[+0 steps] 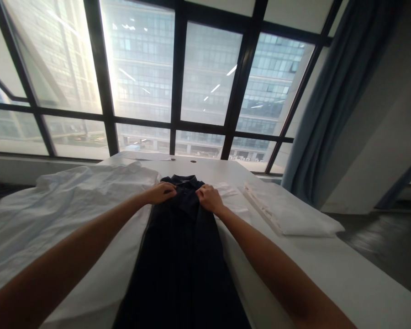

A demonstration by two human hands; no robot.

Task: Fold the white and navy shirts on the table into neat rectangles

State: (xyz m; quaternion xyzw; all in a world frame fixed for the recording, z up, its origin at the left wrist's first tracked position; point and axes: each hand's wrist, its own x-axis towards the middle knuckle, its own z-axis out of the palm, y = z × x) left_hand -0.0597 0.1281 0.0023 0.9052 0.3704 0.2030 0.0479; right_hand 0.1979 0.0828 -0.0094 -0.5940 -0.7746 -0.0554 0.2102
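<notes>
The dark shirt (181,256) lies lengthwise on the table (345,278), right of the white cloth (55,214). Left hand (162,192) and right hand (208,197) pinch its shoulders beside the collar, fingers closed on fabric.

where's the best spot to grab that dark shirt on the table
Probably at the shoulders beside the collar, coming from above: the dark shirt lies flat and lengthwise, collar at the far end. The left hand and right hand already rest there.

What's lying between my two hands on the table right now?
In the head view, the collar of the dark shirt lies between the left hand and the right hand; both rest on its shoulders.
</notes>
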